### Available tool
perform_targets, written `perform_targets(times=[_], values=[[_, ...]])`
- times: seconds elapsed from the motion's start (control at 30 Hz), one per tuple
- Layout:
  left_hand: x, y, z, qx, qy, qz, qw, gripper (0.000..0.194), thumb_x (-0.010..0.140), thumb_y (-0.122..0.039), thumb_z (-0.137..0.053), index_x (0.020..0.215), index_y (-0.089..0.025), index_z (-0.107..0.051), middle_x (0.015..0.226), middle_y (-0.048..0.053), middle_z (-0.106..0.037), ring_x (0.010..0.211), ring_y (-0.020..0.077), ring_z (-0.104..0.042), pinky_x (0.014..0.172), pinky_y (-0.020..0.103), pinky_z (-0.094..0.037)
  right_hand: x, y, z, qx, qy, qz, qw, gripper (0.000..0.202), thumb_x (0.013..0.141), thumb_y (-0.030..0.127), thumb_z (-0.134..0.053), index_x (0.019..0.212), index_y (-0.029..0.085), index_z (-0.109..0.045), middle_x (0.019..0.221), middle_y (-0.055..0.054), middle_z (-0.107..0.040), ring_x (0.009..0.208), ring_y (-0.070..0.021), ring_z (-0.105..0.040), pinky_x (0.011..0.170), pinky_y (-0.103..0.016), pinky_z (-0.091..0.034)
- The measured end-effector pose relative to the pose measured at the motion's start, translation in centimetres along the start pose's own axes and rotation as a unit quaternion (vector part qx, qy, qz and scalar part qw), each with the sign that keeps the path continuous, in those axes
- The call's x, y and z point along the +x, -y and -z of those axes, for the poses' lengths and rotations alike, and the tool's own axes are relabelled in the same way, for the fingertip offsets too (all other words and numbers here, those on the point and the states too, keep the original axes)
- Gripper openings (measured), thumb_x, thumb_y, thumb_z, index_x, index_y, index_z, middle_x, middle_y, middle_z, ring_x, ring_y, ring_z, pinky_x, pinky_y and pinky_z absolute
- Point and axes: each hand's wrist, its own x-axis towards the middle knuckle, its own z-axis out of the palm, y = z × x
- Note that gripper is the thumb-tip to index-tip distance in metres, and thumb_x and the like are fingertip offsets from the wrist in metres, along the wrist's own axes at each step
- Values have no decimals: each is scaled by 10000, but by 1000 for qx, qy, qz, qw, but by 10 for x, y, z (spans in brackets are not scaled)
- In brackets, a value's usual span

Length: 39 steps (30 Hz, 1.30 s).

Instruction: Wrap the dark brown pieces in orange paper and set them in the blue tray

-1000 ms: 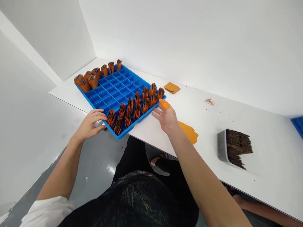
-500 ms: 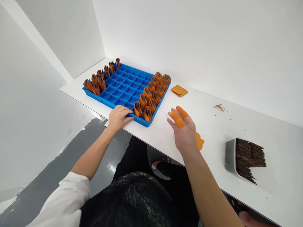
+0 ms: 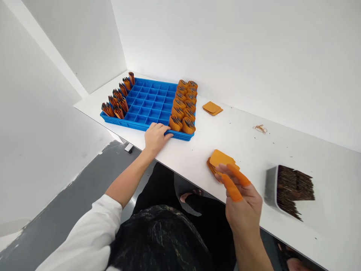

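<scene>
My left hand (image 3: 156, 138) grips the near rim of a blue compartment tray (image 3: 132, 124), fingers over the edge close to its right corner. In the tray's two right columns stand bundles of folded orange pieces (image 3: 182, 107); looser orange bundles (image 3: 115, 101) lean along its left side. My right hand (image 3: 243, 197), with orange finger covers on two fingers, is half-curled with the fingers apart. It is at the near right side of a small stack of flat orange pieces (image 3: 221, 158). I see nothing held in it, and its fingertips partly cover the stack.
Two or so flat orange pieces (image 3: 212, 107) lie right of the tray. Tan rubber bands (image 3: 260, 129) rest farther right. A clear bin (image 3: 271, 187) holds packed dark brown pieces. The white table (image 3: 284, 150) meets a wall at the back.
The tray has turned, its near right corner shifting away from me, with my left hand moving along on its rim. My right hand has come back toward me, to the orange stack.
</scene>
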Motion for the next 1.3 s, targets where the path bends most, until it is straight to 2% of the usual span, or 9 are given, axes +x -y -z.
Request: perform_targets(times=[0.3,0.5,0.63,0.73,0.83,0.97,1.13,1.23,1.3], values=[[13,-9,-5,-6,9,13,1000,266,962,-410,-791,1143,-216,-815,1123,91,-799,1123,313,-634,975,440,-529,-17,-6,24,-75,-31,21,996,366,816,417,-917,1148,283,-841,1091,-47,-847,1035,-230,-783,1068,-466,-602],[-24,-9,13,-54,-54,-43,996,471,948,-366,-808,1372,-188,-707,1423,147,-695,1333,324,-603,1160,474,-496,-34,-20,59,-148,-74,-7,986,465,788,501,-918,1172,252,-834,1065,-74,-844,968,-250,-781,1020,-481,-628],[-61,-7,18,-97,3,-48,994,283,996,-425,-741,1197,-229,-773,1157,85,-786,1089,263,-714,972,403,-567,-37,-35,85,-266,-77,12,961,454,797,562,-890,1113,237,-861,973,-75,-833,821,-231,-743,861,-425,-628],[-75,-9,12,-98,22,-23,995,209,999,-417,-730,1068,-236,-809,973,53,-793,951,231,-727,853,362,-551,-33,-43,91,-318,-59,34,946,424,835,592,-838,1041,223,-878,907,-70,-813,719,-199,-680,702,-363,-572],[-75,-14,3,-74,-3,4,997,206,993,-420,-730,933,-245,-822,857,33,-781,868,215,-713,780,346,-508,-26,-46,88,-312,-35,49,948,409,867,589,-803,1000,210,-881,791,-45,-759,630,-166,-604,610,-329,-509],[-71,-15,-1,-55,-14,7,998,282,986,-430,-726,790,-237,-788,770,29,-757,797,203,-692,708,332,-459,-23,-49,85,-308,-38,38,950,371,884,549,-803,1029,215,-876,758,-27,-731,623,-158,-593,610,-319,-498],[-71,-14,1,-30,-56,-12,998,307,984,-455,-691,805,-229,-798,762,50,-753,795,223,-678,700,335,-434,-32,-37,85,-247,-15,32,968,223,937,442,-771,1000,245,-856,735,-1,-690,646,-148,-608,626,-305,-507],[-65,-12,-1,-12,-65,-20,998,290,953,-467,-714,853,-217,-821,780,54,-758,791,222,-673,710,326,-424,-35,-20,98,-234,-3,71,970,139,950,366,-765,977,264,-856,679,22,-649,586,-124,-558,577,-286,-466],[-60,-11,-2,-5,-78,-25,997,309,919,-492,-733,838,-208,-825,745,48,-740,757,214,-663,687,314,-402,-36,-5,117,-248,-19,100,963,103,947,323,-773,981,271,-855,688,23,-658,596,-120,-560,577,-282,-455]])
